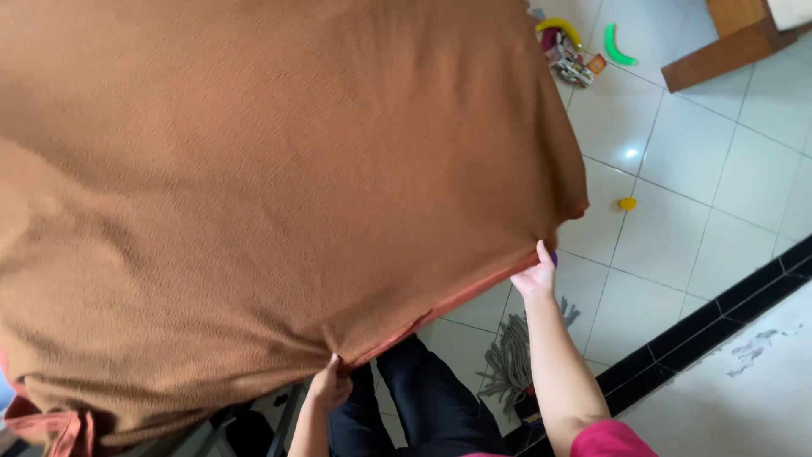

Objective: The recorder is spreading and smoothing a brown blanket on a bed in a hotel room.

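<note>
A brown blanket [254, 186] is spread wide, filling most of the view; the left hand [328, 385] has its grip pinched on the near hem, the right hand [536, 275] clamped on the hem farther right; below lie a mop [512, 360], white floor tiles [677, 228] and scattered toys [575, 51]

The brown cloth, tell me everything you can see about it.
The brown cloth is a large sheet of rust-brown, finely textured fabric, spread out and filling most of the view. Its near edge shows a lighter orange-red hem. The left hand pinches that edge near the bottom centre, and the right hand holds it further along, near the corner, so the edge pulls taut between them with soft creases fanning out. It hangs above a white tiled floor.
</note>
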